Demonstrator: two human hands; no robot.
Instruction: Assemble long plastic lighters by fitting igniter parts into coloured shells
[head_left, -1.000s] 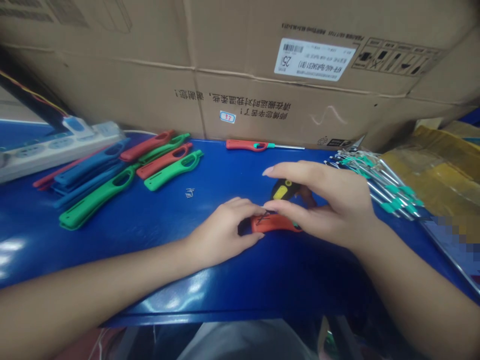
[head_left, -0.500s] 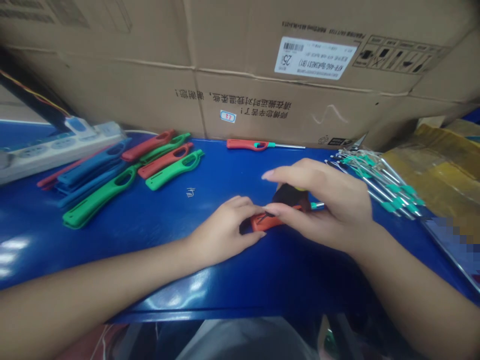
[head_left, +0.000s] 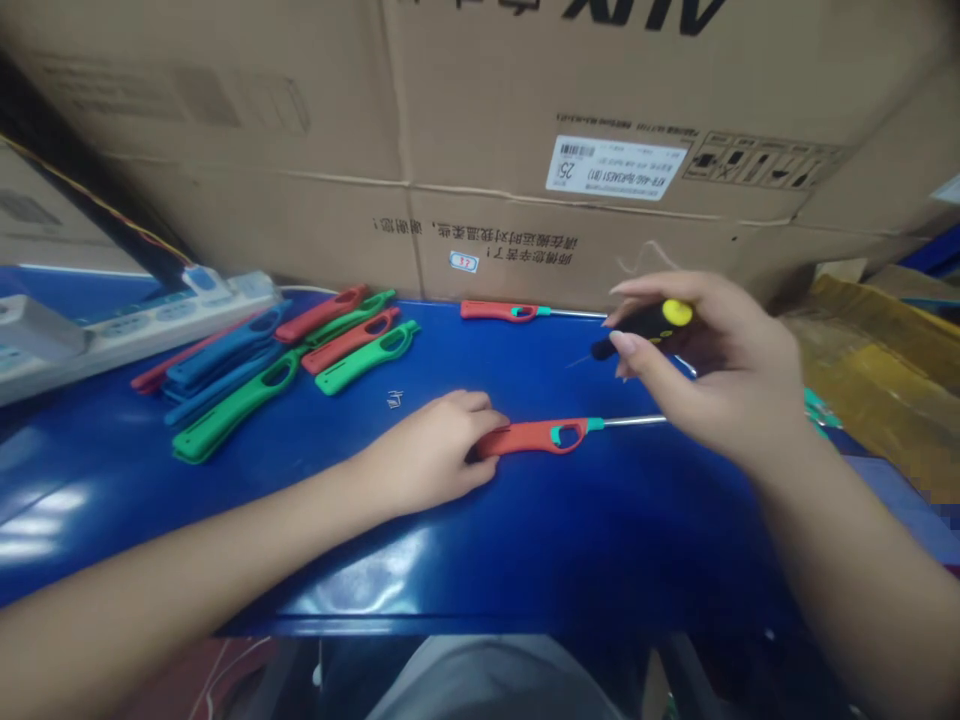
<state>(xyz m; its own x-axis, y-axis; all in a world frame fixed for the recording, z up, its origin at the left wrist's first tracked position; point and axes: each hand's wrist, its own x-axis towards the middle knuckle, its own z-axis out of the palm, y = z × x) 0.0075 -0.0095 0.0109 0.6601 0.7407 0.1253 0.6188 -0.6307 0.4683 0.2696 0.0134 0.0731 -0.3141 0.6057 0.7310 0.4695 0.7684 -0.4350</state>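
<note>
My left hand [head_left: 450, 445] is closed around the butt end of a red long-nosed gas lighter [head_left: 531, 438], which lies flat on the blue table with its metal tube pointing right. In my right hand [head_left: 724, 350] is a short black-and-yellow screwdriver [head_left: 649, 322], held above the table, its thin shaft pointing down and left, clear of the lighter. A small group of screws [head_left: 394, 399] lies left of the lighter. Farther back, a second red lighter [head_left: 499, 311] rests by the cardboard.
Red, green and blue lighter handle shells [head_left: 225, 400] are piled at the left, beside a white power strip [head_left: 142, 325]. Metal tubes with green parts [head_left: 821, 410] lie at the right, mostly behind my right hand. A large cardboard box [head_left: 480, 130] walls off the back.
My right hand has lifted the screwdriver up and right, away from the lighter, whose trigger and tube now show. My left hand still holds the lighter. The view has tilted upward slightly.
</note>
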